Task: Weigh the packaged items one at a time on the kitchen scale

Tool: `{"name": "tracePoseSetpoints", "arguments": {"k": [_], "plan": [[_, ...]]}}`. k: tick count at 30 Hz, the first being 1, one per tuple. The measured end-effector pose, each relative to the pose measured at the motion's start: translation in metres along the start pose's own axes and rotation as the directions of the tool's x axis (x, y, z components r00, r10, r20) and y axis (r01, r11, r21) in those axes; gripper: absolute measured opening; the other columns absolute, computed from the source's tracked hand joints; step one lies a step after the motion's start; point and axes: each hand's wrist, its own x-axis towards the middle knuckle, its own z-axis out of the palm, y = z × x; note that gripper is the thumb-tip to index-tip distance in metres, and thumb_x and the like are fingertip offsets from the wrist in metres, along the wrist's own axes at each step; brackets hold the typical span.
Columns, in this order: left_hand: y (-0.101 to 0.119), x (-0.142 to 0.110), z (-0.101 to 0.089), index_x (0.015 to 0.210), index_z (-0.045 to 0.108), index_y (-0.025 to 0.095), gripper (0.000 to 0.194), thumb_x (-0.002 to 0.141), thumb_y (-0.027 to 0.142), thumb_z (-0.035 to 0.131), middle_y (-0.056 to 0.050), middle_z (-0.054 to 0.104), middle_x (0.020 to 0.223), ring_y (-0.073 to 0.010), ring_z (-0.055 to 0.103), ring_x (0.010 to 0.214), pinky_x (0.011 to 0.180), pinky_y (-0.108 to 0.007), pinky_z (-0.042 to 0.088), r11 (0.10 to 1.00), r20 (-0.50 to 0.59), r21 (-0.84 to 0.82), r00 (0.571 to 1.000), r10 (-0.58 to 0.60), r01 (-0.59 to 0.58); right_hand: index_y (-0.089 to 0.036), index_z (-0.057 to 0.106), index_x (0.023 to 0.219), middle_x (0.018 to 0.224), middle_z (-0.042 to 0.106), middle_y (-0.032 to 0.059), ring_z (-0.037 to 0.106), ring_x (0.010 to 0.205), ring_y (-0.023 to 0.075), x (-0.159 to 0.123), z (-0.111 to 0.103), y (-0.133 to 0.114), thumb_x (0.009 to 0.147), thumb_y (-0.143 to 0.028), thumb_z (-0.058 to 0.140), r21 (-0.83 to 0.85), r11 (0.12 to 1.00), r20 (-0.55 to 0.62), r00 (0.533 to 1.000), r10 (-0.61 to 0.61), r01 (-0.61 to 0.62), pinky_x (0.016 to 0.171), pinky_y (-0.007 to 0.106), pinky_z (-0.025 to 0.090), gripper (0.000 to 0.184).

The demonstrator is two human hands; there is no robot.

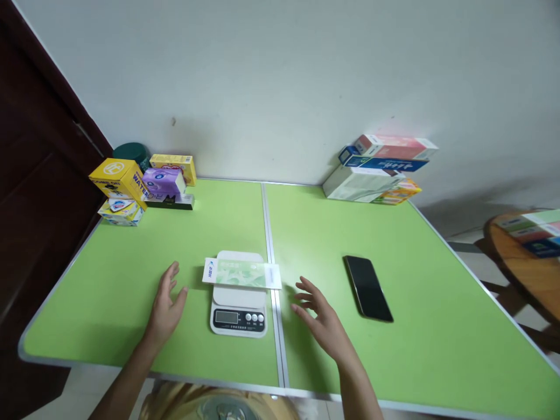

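Note:
A white kitchen scale (238, 297) stands on the green table, its small display dark. Across its platform lies a long, flat white and light-green box (241, 274), sticking out past both sides. My left hand (165, 303) hovers to the left of the box, fingers apart, holding nothing. On the other side, my right hand (318, 318) is held with its fingers spread and curved towards the box, not touching it. A black phone (368, 288) lies face up to the right of my right hand.
Stacked packages, among them a yellow box (117, 178) and a purple pack (163, 181), stand at the back left. More boxes, with a pink one (396, 147) on top, are piled at the back right. A wooden stool (516, 251) holding boxes stands off the table's right edge.

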Motion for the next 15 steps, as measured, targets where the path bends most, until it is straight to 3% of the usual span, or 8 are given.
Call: {"name": "tracePoseSetpoints", "arguments": {"k": [6,10,15], "plan": [[0.008,0.002,0.006,0.141,0.036,0.021,0.062,0.082,0.034,0.054,-0.016,0.051,0.14,-0.0255,0.049,0.129,0.108,-0.048,0.037,0.998,0.196,0.06,0.981,0.007,-0.019,-0.023,0.052,0.129,0.12,0.064,0.013,0.064,0.103,0.0256,0.011,0.007,-0.011,0.082,-0.051,0.059,0.165,0.986,-0.018,0.999,0.031,-0.027,0.092,0.044,0.052,0.055],[0.02,0.007,0.011,0.14,0.042,0.02,0.063,0.081,0.037,0.056,-0.014,0.058,0.134,-0.0269,0.056,0.121,0.104,-0.047,0.043,0.993,0.328,0.102,0.94,-0.091,0.061,-0.019,0.059,0.122,0.095,0.07,0.0095,0.067,0.087,0.0243,0.021,0.028,-0.028,0.085,-0.05,0.056,0.308,0.95,0.026,0.999,0.036,-0.042,0.082,0.042,0.054,0.048],[0.038,0.018,0.007,0.127,0.058,0.024,0.052,0.08,0.047,0.056,-0.009,0.065,0.124,-0.0306,0.06,0.115,0.093,-0.05,0.052,0.966,0.306,0.162,0.92,-0.244,0.202,-0.02,0.062,0.121,0.092,0.069,0.0067,0.062,0.079,0.0207,0.029,0.041,-0.038,0.089,-0.041,0.052,0.365,0.931,-0.01,1.0,-0.029,0.031,0.071,0.035,0.052,0.04]]}}
